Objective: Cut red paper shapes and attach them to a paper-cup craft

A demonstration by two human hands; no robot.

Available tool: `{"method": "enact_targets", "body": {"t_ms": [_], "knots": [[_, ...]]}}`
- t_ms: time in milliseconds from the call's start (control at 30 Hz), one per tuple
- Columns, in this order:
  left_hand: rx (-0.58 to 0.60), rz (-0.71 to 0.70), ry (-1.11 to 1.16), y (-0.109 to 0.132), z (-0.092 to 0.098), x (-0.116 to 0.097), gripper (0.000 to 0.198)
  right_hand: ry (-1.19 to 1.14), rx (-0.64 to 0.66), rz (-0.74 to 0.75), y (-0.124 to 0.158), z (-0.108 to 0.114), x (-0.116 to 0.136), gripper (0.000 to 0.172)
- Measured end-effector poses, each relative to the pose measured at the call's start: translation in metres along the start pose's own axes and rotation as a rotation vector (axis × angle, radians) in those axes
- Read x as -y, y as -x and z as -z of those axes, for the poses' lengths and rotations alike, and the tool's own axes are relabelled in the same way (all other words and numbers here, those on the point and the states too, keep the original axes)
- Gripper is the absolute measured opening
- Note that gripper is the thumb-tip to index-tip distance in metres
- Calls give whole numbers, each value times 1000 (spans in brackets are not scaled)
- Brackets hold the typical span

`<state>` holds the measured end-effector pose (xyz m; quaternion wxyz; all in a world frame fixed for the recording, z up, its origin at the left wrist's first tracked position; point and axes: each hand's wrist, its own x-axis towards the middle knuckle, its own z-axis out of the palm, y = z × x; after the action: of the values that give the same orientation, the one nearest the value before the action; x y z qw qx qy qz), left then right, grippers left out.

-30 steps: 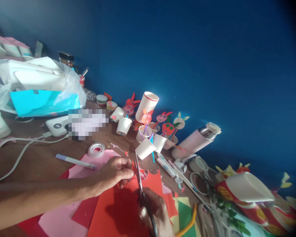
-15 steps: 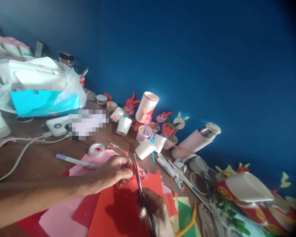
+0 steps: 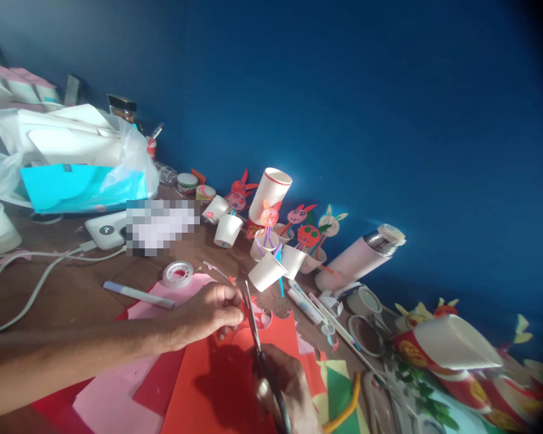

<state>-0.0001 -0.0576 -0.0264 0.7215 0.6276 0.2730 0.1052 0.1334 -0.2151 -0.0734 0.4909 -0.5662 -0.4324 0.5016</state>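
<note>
Your left hand [image 3: 210, 313] reaches in from the left edge with its fingertips pinched shut on the upper edge of the red paper [image 3: 228, 386], right at the spot where the cutting is going on. Your right hand [image 3: 286, 392] sits low at the bottom edge, its fingers closed through the handles of the scissors [image 3: 259, 346]. The blades point up and away from you, and their tips end just beside your left fingertips. The blades look nearly shut, but at this angle they blur into one line, so how far they are parted is hard to say.

The red paper lies flat between your two hands: the pinched edge is under your left fingers, and the rest spreads down toward you, under the scissors. It overlaps a pink sheet [image 3: 117, 401] on the wooden table [image 3: 72, 283].

Just beyond your left hand are a tape roll [image 3: 178, 274] and a marker [image 3: 138, 295]. A tipped paper cup [image 3: 266, 272] lies close above the scissor tips. Further right, a pink flask [image 3: 359, 259] lies on its side against the blue wall [image 3: 389, 108].
</note>
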Motion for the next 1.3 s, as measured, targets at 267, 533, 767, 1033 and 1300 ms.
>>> {"method": "enact_targets", "body": {"t_ms": [267,533,767,1033,1300], "knots": [[19,10,-28,-1,1,-1,13,-11,-37,-22,0,-2,1,51],[21,24,-43,0,1,-4,13,-35,-54,-7,0,-2,1,52],[89,41,-81,5,-4,-8,13,-80,-217,138,-3,4,-1,49],[271,77,-206,17,-12,-10,8,99,-208,116,1,2,23,42],[313,53,-383,17,-20,2,7,-79,-221,27,2,-14,28,34]]}}
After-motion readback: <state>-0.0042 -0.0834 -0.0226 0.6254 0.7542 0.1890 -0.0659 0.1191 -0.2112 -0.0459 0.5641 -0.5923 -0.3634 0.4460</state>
